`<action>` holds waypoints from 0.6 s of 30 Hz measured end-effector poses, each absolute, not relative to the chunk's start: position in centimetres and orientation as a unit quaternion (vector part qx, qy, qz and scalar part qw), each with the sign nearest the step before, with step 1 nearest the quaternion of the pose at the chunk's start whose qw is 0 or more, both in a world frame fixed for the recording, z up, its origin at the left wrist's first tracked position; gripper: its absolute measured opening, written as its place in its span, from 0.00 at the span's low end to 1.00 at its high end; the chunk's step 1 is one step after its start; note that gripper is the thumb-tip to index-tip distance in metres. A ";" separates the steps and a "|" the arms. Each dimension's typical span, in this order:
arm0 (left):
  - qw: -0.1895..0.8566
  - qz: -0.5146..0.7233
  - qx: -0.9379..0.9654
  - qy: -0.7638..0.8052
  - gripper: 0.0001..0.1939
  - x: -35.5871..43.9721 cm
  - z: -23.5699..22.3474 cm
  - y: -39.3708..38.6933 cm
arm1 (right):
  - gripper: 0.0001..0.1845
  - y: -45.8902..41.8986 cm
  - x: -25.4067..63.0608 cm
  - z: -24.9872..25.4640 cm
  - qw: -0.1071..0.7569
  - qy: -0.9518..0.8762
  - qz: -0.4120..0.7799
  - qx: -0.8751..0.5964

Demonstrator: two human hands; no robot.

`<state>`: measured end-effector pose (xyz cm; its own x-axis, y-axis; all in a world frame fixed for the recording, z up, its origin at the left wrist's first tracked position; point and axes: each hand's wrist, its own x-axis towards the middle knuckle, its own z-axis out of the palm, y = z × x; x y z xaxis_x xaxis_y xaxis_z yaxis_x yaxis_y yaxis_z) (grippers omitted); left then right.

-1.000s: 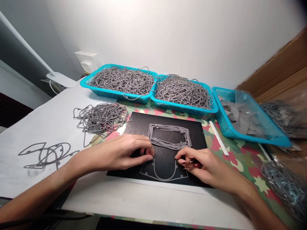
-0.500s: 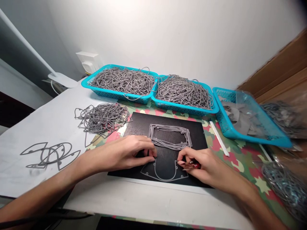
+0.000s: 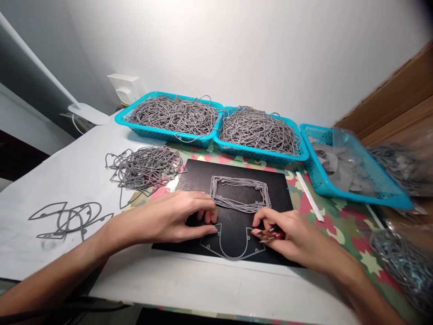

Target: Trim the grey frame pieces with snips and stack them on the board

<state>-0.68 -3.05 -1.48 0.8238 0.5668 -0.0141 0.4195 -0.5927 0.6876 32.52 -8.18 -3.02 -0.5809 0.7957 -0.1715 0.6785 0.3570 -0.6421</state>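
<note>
- Here it is, a thin grey U-shaped gasket with pointed side wings (image 3: 233, 258), flat on the black rectangular mat (image 3: 233, 219) between the two hands, its curve down at the near edge
- Left hand (image 3: 179, 215) at its upper left corner, fingers curled, thumb tip at the strip; whether it pinches, I cannot tell
- Right hand (image 3: 287, 232) at the upper right corner, fingertips bunched there, and gripping a small red-and-metal tool (image 3: 270, 235)
- Just beyond, stacked grey rectangular gaskets (image 3: 267, 194) on the mat
- Off to the left, a tangled heap of grey gaskets (image 3: 149, 166), and nearer, a few loose ones (image 3: 72, 219) on the white-covered desk (image 3: 61, 176)
- Right of the mat, a narrow white strip (image 3: 309, 196) on camouflage-patterned cloth (image 3: 368, 264)
- At the back, two blue plastic baskets (image 3: 162, 132) heaped with grey strips, and a third blue basket (image 3: 368, 197) holding flat grey pieces and clear plastic
</note>
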 end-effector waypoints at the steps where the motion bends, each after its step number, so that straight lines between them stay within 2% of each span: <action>1: 0.354 0.104 0.887 0.279 0.09 -0.6 -1.7 -3.1 | 0.02 -8.2 32.5 -3.0 0.081 -0.820 0.345 -0.450; 10: 0.307 0.130 0.908 0.253 0.07 0.0 -2.9 -3.4 | 0.07 -8.1 31.6 -3.0 0.098 -0.835 0.328 -0.431; 15: 0.282 0.141 0.916 0.247 0.07 0.5 -3.5 -3.5 | 0.05 -8.2 31.3 -3.6 0.110 -0.840 0.315 -0.428; 18: 0.224 0.159 0.932 0.237 0.08 0.8 -3.9 -3.7 | 0.04 -8.2 31.1 -3.7 0.112 -0.840 0.313 -0.429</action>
